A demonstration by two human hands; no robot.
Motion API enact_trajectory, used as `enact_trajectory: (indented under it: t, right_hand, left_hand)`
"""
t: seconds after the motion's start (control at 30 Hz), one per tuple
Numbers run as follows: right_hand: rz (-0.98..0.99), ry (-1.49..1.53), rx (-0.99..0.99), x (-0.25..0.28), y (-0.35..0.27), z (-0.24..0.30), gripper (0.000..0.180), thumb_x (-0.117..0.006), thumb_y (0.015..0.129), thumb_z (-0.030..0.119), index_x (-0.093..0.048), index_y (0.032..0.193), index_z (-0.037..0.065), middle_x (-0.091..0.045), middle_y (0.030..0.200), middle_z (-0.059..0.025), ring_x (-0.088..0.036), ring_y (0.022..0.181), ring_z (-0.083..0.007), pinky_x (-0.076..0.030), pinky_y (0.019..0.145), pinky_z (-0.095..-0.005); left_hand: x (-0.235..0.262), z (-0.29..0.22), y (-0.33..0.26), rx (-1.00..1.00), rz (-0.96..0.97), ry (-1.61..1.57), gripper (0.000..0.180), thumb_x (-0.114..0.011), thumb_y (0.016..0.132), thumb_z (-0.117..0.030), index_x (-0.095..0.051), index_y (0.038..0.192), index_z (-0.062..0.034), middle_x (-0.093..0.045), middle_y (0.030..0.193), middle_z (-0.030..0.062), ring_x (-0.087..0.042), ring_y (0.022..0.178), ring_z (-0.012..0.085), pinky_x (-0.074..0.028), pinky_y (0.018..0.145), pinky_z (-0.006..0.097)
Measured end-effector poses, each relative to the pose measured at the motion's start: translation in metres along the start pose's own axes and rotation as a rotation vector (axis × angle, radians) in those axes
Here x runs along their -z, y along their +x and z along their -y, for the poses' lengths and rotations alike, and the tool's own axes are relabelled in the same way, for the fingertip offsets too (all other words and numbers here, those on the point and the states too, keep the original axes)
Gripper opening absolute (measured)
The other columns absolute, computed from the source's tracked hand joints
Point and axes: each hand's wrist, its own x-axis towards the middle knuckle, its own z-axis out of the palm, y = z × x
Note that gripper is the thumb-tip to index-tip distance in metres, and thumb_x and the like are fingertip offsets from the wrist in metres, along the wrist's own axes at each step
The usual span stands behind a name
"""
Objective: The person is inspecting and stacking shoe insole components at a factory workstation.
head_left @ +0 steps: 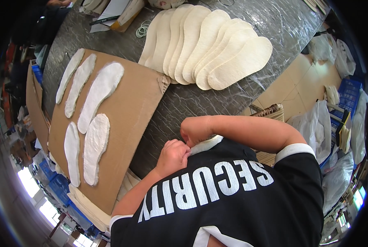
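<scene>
Close to my chest, a white fleecy insole (pixel 207 145) is held between my two hands, partly hidden behind them and the shirt. My left hand (pixel 173 156) is closed, its fingers pinching the insole's left end. Bent inward, my right hand (pixel 195 130) is closed too, with its fingertips down at the same spot. What exactly the fingertips do there is hidden. To the left, several white fluffy insoles (pixel 99 97) lie spread on a brown cardboard sheet (pixel 128 109). Beyond my hands, flat cream insoles (pixel 240 64) are fanned out in an overlapping row.
The dark marbled table (pixel 180 101) runs beneath everything. At its far side are a coil of pale cord (pixel 142 30), a black pen (pixel 106 19) and papers. Right of the table stand a blue crate (pixel 348 99) and plastic bags (pixel 315 123). A woven chair back (pixel 272 113) sits near my right arm.
</scene>
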Motion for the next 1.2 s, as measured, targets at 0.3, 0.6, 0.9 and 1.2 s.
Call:
enact_trajectory:
  t: [0.3, 0.6, 0.9, 1.2]
  right_hand:
    - [0.042, 0.152, -0.071, 0.005, 0.008, -0.015, 0.034, -0.072, 0.075, 0.032, -0.07, 0.086, 0.0, -0.068, 0.074, -0.0136, -0.065, 0.068, -0.0244, -0.051, 0.063, -0.0372]
    - [0.21, 0.432, -0.236, 0.005, 0.019, -0.016, 0.024, -0.07, 0.078, 0.019, -0.07, 0.089, -0.003, -0.066, 0.075, -0.008, -0.064, 0.068, -0.0176, -0.056, 0.064, -0.0312]
    - [-0.215, 0.103, -0.133, -0.017, 0.012, -0.009, 0.019, -0.063, 0.07, 0.017, -0.07, 0.077, 0.002, -0.065, 0.074, -0.0211, -0.064, 0.071, -0.0368, -0.051, 0.068, -0.0419]
    - [-0.233, 0.13, -0.203, -0.028, 0.019, -0.017, 0.023, -0.064, 0.073, 0.02, -0.071, 0.081, 0.001, -0.067, 0.079, -0.0223, -0.065, 0.077, -0.0356, -0.051, 0.072, -0.041]
  left_hand:
    - [0.005, -0.001, 0.008, 0.42, -0.026, -0.037, 0.019, -0.075, 0.069, -0.004, -0.065, 0.084, 0.0006, -0.062, 0.075, 0.0094, -0.061, 0.07, 0.0208, -0.05, 0.066, 0.033]
    - [0.001, -0.002, 0.007, 0.61, -0.036, -0.078, 0.016, -0.076, 0.072, -0.01, -0.067, 0.082, -0.0011, -0.064, 0.076, 0.009, -0.062, 0.067, 0.0178, -0.051, 0.063, 0.031]
    - [-0.005, 0.006, 0.001, 0.29, -0.062, 0.119, 0.007, -0.07, 0.071, -0.008, -0.068, 0.077, -0.0042, -0.064, 0.075, 0.0109, -0.062, 0.073, 0.0312, -0.048, 0.071, 0.04]
    - [-0.004, 0.005, -0.003, 0.163, -0.05, -0.028, 0.007, -0.066, 0.07, -0.001, -0.065, 0.076, -0.0033, -0.063, 0.076, 0.0122, -0.061, 0.074, 0.0318, -0.048, 0.069, 0.039]
